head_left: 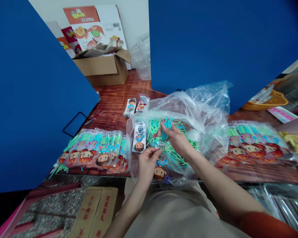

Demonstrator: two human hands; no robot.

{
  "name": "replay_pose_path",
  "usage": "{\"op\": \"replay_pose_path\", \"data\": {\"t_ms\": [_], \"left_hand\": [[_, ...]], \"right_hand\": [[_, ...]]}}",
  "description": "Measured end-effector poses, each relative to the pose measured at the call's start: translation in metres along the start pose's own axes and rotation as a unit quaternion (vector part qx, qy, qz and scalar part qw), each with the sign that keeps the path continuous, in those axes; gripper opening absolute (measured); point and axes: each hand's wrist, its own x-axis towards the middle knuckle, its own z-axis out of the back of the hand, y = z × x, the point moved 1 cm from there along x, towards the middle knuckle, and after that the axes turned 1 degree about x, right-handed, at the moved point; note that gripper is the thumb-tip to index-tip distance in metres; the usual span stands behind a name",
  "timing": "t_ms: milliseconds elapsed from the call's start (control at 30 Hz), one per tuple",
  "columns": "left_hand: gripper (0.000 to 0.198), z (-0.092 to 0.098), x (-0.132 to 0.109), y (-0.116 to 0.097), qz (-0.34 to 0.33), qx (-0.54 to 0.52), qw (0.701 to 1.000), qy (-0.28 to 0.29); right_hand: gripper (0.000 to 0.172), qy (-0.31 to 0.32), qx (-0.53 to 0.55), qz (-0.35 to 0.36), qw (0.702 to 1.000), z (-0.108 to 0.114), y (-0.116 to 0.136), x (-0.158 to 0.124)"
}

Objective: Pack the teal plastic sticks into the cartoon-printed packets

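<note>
My right hand [177, 138] is closed around a bundle of blue plastic sticks [167, 127], held upright over the big clear plastic bag [206, 115]. Loose green and blue sticks [175, 155] lie heaped in that bag's mouth. Below the bundle, my left hand [147, 162] pinches the upper edge of a printed pouch [160, 172] with a cartoon face, near a barcode. Whether the bundle's lower ends touch the pouch, I cannot tell. A stack of printed cards [139, 137] lies just left of the heap.
Filled stick pouches [96, 148] overlap on the left, and more filled pouches [255, 143] lie right. Two small packet stacks [130, 107] sit behind. Blue panels [213, 43] rise around the table [114, 114]. An open carton [104, 71] and a yellow basket [268, 102] stand farther back.
</note>
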Motion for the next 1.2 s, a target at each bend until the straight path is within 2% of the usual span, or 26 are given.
{"op": "replay_pose_path", "data": {"t_ms": [233,433,700,800,1000,1200], "left_hand": [[0.018,-0.0023,0.0003,0.0038,0.009,-0.03,0.999,-0.025],[0.02,-0.0032,0.0011,0.0043,0.013,-0.042,0.999,-0.028],[0.018,-0.0046,0.0001,0.0003,0.03,-0.071,0.997,-0.027],[0.018,-0.0045,0.0003,-0.0011,0.016,-0.063,0.997,-0.032],[0.017,-0.0043,0.0021,-0.0016,-0.013,-0.035,0.999,-0.027],[0.015,-0.0035,0.0047,-0.0012,-0.032,-0.019,0.999,-0.024]], "right_hand": [[0.032,-0.004,-0.074,0.012,0.997,0.0046,-0.0066,-0.0038],[0.025,0.004,0.016,-0.018,1.0,0.0024,-0.0041,-0.0042],[0.029,0.004,-0.007,0.003,1.0,0.0024,-0.0063,-0.0053],[0.03,0.011,-0.011,0.005,1.0,0.0014,-0.0071,-0.0039],[0.029,-0.009,0.053,-0.039,0.998,-0.0015,-0.0032,-0.0023],[0.027,-0.002,0.065,-0.065,0.996,-0.0051,-0.0016,-0.0014]]}}
